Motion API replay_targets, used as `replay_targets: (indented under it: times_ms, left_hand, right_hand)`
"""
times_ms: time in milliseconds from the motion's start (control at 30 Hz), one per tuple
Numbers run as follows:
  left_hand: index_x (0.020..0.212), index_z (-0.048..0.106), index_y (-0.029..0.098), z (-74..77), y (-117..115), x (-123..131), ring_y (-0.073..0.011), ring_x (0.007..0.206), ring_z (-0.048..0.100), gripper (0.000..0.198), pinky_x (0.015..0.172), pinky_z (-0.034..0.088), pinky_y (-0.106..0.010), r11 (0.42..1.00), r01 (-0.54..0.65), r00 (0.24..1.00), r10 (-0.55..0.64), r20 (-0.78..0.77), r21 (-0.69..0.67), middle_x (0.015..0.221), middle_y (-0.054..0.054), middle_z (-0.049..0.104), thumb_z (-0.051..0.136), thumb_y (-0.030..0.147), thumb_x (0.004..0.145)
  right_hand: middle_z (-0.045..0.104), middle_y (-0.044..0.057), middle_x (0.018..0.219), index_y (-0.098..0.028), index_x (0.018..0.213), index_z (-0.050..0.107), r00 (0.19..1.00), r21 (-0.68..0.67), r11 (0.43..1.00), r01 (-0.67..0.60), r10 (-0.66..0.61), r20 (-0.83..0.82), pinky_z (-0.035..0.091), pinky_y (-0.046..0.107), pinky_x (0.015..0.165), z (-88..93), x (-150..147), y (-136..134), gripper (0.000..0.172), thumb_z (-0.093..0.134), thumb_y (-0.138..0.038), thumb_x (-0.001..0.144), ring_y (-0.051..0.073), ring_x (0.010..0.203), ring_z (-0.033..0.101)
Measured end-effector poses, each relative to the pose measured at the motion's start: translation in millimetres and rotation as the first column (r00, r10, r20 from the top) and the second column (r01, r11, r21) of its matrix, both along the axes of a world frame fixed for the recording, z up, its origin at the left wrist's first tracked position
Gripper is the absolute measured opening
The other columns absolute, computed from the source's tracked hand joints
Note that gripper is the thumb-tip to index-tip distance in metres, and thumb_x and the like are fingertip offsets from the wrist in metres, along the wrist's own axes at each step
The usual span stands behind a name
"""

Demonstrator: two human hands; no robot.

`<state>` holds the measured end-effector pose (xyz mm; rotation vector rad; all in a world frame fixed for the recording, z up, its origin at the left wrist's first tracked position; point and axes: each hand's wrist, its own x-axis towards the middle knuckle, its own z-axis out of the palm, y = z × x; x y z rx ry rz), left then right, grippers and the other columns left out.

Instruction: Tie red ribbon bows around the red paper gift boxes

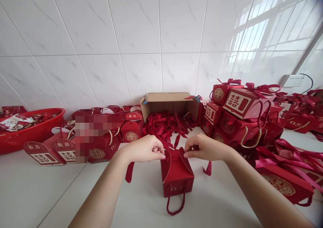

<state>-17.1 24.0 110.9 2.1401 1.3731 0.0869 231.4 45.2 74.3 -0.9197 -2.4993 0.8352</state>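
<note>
A small red gift box point(178, 174) stands on the white table in front of me, its curved top flaps partly raised and a red rope handle point(176, 212) drooping at the near side. My left hand point(148, 149) is closed in a pinch at the left flap. At the right flap, my right hand point(205, 148) pinches in the same way. Red ribbon tails show below both hands, one left tail point(129, 173) and one right tail point(207, 169). The ribbon between the fingertips is mostly hidden.
Behind lies a cardboard carton point(169, 97) on its side, spilling red ribbons point(165, 123). Ribbon-tied boxes point(243, 103) are stacked on the right. Untied boxes point(130, 130) line the left, beside a red basin point(50, 115). A tiled wall closes the back.
</note>
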Motion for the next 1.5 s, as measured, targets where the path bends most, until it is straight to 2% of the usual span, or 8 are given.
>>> replay_targets:
  times_ms: [300,433,767,967,1100,1167,1333,1500]
  left_hand:
    - [0.081,0.068,0.022,-2.5,-3,0,-0.0152,0.058,0.059,0.018,0.047,0.033,-0.023,0.995,0.042,0.990,-0.054,-0.132,-0.091,0.067,-0.001,0.066,0.056,0.035,0.078]
    - [0.080,0.069,0.021,-3.5,-3,0,-0.0155,0.058,0.058,0.019,0.046,0.031,-0.023,0.994,0.049,0.984,-0.064,-0.167,-0.094,0.068,-0.001,0.068,0.057,0.035,0.076]
    - [0.057,0.060,0.018,18.0,-12,-24,-0.0103,0.044,0.037,0.042,0.039,0.026,-0.020,0.990,-0.093,0.982,0.073,-0.175,-0.107,0.051,0.001,0.046,0.054,0.054,0.077]
    - [0.057,0.054,0.018,35.9,-22,-45,-0.0120,0.052,0.048,0.037,0.049,0.037,-0.022,0.999,0.028,0.969,-0.032,0.246,0.022,0.056,0.000,0.052,0.055,0.043,0.083]
    - [0.058,0.053,0.017,35.0,-20,-46,-0.0122,0.059,0.044,0.034,0.054,0.037,-0.023,0.993,0.059,0.833,-0.103,0.544,0.098,0.068,-0.002,0.053,0.060,0.041,0.081]
    - [0.058,0.054,0.017,33.4,-19,-44,-0.0128,0.060,0.045,0.035,0.054,0.037,-0.025,0.996,0.022,0.762,-0.074,0.643,0.089,0.078,-0.005,0.058,0.061,0.043,0.080]
    - [0.061,0.059,0.018,33.8,-21,-41,-0.0179,0.067,0.052,0.031,0.057,0.040,-0.027,0.998,-0.020,0.659,-0.037,0.751,0.067,0.088,-0.010,0.063,0.068,0.045,0.074]
    - [0.064,0.061,0.019,37.5,-24,-44,-0.0147,0.060,0.051,0.027,0.052,0.040,-0.025,0.999,0.013,0.536,-0.041,0.843,0.040,0.083,-0.008,0.065,0.073,0.042,0.072]
  right_hand:
    - [0.055,-0.001,0.054,-0.016,0.056,0.052,0.995,-0.173,0.984,0.047,-0.030,0.100,0.031,0.023,0.047,1.2,-5,-2,0.043,0.044,-0.040,0.091,0.008,0.046,0.037]
    - [0.054,0.000,0.054,-0.018,0.053,0.046,0.975,-0.258,0.961,0.103,-0.046,0.217,0.034,0.024,0.049,-2.3,-8,-1,0.047,0.041,-0.044,0.091,0.009,0.048,0.040]
    - [0.050,0.000,0.055,-0.017,0.057,0.052,0.941,-0.254,0.948,0.190,-0.101,0.324,0.030,0.024,0.045,8.3,14,0,0.055,0.048,-0.066,0.081,0.009,0.048,0.040]
    - [0.044,-0.003,0.053,-0.017,0.050,0.049,0.996,-0.362,0.930,0.065,-0.085,-0.039,0.033,0.025,0.049,25.4,32,-7,0.052,0.057,-0.058,0.081,0.009,0.049,0.039]
    - [0.067,0.005,0.088,-0.018,0.046,0.051,0.851,-0.393,0.920,-0.004,-0.203,-0.485,0.047,0.032,0.078,28.1,27,-12,0.047,0.064,-0.047,0.081,0.018,0.084,0.061]
    - [0.069,0.006,0.105,-0.018,0.049,0.058,0.775,-0.422,0.899,-0.115,-0.185,-0.605,0.045,0.036,0.090,26.3,24,-12,0.043,0.063,-0.043,0.083,0.022,0.102,0.060]
    - [0.071,0.005,0.084,-0.020,0.058,0.068,0.674,-0.478,0.840,-0.258,-0.198,-0.712,0.048,0.031,0.081,22.2,21,-12,0.036,0.061,-0.042,0.086,0.017,0.084,0.062]
    - [0.069,0.003,0.082,-0.022,0.071,0.074,0.591,-0.435,0.870,-0.231,-0.230,-0.773,0.050,0.025,0.073,24.0,20,-17,0.035,0.056,-0.047,0.088,0.015,0.078,0.061]
